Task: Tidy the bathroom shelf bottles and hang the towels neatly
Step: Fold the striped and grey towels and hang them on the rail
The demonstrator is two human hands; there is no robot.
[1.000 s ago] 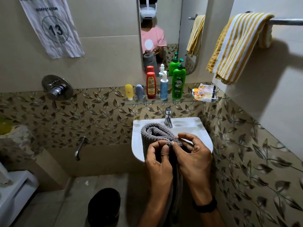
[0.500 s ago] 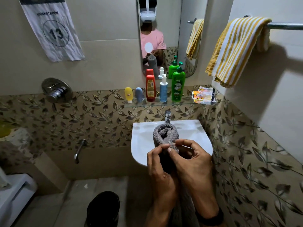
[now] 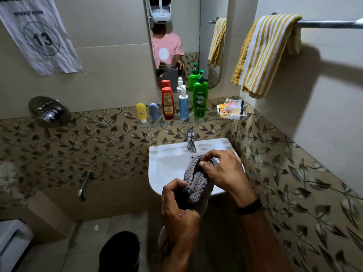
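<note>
Right hand [image 3: 225, 173] has moved up-right; with left hand [image 3: 178, 209], both grips clasp the downward-hanging grey towel [image 3: 196, 179].

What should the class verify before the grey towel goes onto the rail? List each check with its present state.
1. Left hand and right hand both grip the grey towel: ok.
2. Grey towel smoothed flat: not ok, bunched.
3. Bare stretch on the towel rail: ok.
4. Striped towel hanging evenly: not ok, skewed.
5. Bottles upright on the glass shelf: ok.
6. Grey towel dry: cannot tell.
</note>
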